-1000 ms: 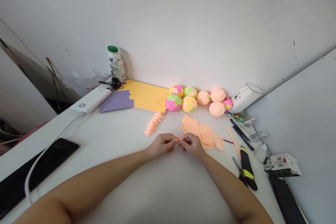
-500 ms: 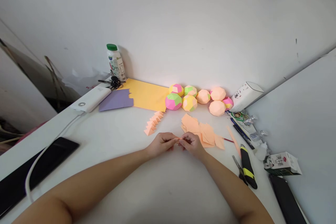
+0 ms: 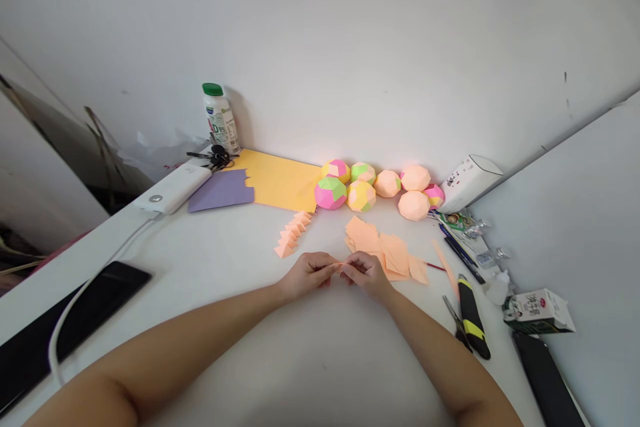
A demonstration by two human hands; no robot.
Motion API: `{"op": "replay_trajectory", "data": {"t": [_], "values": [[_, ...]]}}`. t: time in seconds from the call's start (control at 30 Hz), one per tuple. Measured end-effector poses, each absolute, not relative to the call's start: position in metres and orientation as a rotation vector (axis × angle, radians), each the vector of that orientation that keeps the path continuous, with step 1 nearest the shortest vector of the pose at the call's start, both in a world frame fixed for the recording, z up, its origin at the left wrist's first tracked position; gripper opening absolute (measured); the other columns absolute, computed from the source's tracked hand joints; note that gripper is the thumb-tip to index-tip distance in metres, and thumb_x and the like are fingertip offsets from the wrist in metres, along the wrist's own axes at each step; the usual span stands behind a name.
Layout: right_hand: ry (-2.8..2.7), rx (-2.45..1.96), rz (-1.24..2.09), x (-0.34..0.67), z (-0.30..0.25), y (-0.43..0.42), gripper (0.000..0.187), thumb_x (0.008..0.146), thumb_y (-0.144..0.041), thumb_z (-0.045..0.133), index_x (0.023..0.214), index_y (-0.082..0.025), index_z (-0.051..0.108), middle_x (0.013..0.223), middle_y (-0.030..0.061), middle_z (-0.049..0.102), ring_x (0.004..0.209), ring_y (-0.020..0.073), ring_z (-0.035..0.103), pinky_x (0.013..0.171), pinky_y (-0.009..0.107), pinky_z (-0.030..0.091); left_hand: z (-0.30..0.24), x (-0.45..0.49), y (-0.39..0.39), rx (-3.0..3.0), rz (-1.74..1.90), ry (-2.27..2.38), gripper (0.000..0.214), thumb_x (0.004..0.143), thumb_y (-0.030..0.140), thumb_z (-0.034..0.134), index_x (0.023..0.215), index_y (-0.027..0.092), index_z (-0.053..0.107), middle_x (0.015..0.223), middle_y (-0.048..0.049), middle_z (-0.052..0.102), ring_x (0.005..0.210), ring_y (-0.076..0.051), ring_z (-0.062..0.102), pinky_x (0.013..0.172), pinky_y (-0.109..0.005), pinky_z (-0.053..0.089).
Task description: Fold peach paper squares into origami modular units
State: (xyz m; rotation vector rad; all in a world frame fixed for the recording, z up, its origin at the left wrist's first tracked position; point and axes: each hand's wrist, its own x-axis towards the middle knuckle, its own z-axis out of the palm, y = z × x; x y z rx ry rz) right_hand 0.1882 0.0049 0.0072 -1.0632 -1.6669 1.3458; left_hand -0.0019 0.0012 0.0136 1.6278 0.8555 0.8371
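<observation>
My left hand (image 3: 313, 273) and my right hand (image 3: 364, 272) meet over the middle of the table, fingertips pinched together. Between them shows a thin edge of a small peach paper piece (image 3: 341, 265), mostly hidden by the fingers. Just beyond my right hand lies a loose pile of cut peach paper pieces (image 3: 367, 237). A row of folded peach paper pieces (image 3: 293, 235) stands beyond my left hand. Farther back, several faceted paper balls (image 3: 361, 196) in pink, green, yellow and peach sit along the wall.
Yellow paper (image 3: 285, 181) and purple paper (image 3: 223, 190) lie back left, near a bottle (image 3: 220, 120), keys (image 3: 220, 157) and a white power bank (image 3: 175, 190). Scissors (image 3: 456, 323), a black-and-yellow cutter (image 3: 473, 320), pens (image 3: 461, 253) and a small carton (image 3: 537, 312) are on the right.
</observation>
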Motion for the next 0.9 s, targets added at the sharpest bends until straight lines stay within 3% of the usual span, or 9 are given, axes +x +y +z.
{"op": "replay_trajectory", "data": {"t": [0.57, 0.9], "values": [[-1.612, -1.043, 1.332, 0.1900, 0.0054, 0.0067, 0.015, 0.076, -0.031, 0.062, 0.074, -0.016, 0.064, 0.062, 0.0007, 0.063, 0.049, 0.0103, 0.055, 0.048, 0.023, 0.047, 0.0188, -0.0029, -0.0012, 1.459, 0.798, 0.844, 0.033, 0.085, 0.038, 0.044, 0.083, 0.015, 0.067, 0.069, -0.0030, 0.057, 0.058, -0.012, 0.050, 0.052, -0.022, 0.040], [-1.677, -1.086, 1.307, 0.1898, 0.0041, 0.0062, 0.019, 0.077, -0.034, 0.060, 0.071, -0.016, 0.063, 0.060, 0.0012, 0.060, 0.050, 0.0107, 0.054, 0.048, 0.023, 0.047, 0.0144, 0.0015, -0.0010, 1.373, 0.866, 0.924, 0.023, 0.080, 0.036, 0.051, 0.070, 0.016, 0.051, 0.056, 0.0025, 0.051, 0.049, -0.009, 0.050, 0.045, -0.020, 0.038]]}}
